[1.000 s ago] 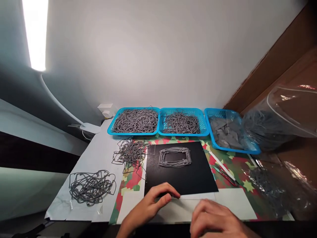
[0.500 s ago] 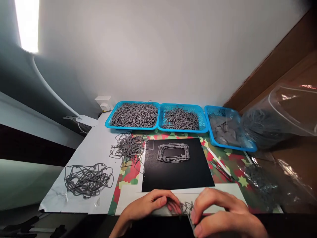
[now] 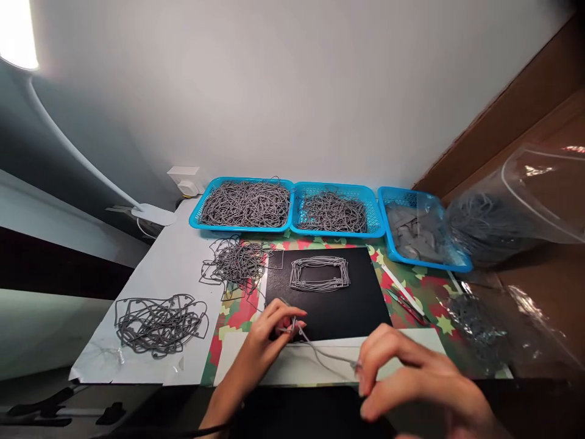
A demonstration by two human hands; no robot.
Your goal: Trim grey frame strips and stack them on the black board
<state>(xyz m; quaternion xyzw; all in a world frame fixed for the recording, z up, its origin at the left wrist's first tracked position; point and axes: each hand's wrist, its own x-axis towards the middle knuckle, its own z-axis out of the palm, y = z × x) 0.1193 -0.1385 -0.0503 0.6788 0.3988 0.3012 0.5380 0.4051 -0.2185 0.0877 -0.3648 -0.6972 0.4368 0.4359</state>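
A thin grey rubber gasket (image 3: 322, 352) stretches between my hands above the front edge of the table. My left hand (image 3: 267, 335) is closed on one end, its fingertips over the black board. My right hand (image 3: 415, 378) is at the other end, the strand meeting its fingertips; the thumb sits a little apart and the exact grip is partly hidden. Behind them, a stack of similar gaskets (image 3: 319, 286) forms a neat rectangular frame on the black board (image 3: 338, 317).
Tangled gaskets lie in two piles, one nearer (image 3: 159, 326) and one farther (image 3: 237, 265). Blue baskets (image 3: 292, 231) line the wall; the right one (image 3: 427, 263) holds flat grey pieces. Tweezers (image 3: 406, 305) lie beside a white strip (image 3: 402, 288). Plastic bags (image 3: 484, 225) stand at right.
My left hand has moved up and left onto the board's front edge, away from my right hand. The gasket, bunched between them before, is now drawn out lengthwise. The view has shifted slightly.
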